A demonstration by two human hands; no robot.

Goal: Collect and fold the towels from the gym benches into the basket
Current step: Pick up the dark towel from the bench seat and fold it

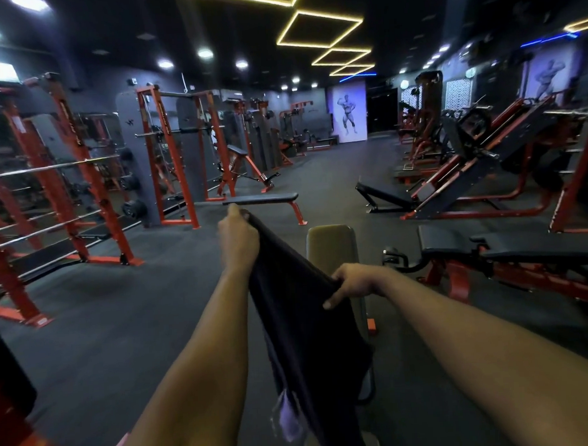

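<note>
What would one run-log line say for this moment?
left hand: grips dark cloth towel, far end | right hand: grips near edge | towel: stretched, hanging near grey padded bench | basket: unseen

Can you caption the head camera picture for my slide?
Left hand and right hand hold up a dark towel at a gym bench.

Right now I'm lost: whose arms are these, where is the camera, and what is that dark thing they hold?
There is no machine here. The arms belong to a person, and the single picture comes from a camera worn on their head, looking forward and down across a gym. The left hand and the right hand each grip the top edge of a dark towel, fingers curled round it, so it hangs between them. A grey padded bench shows just beyond the towel, and a flat bench stands farther off on the dark floor.
</note>
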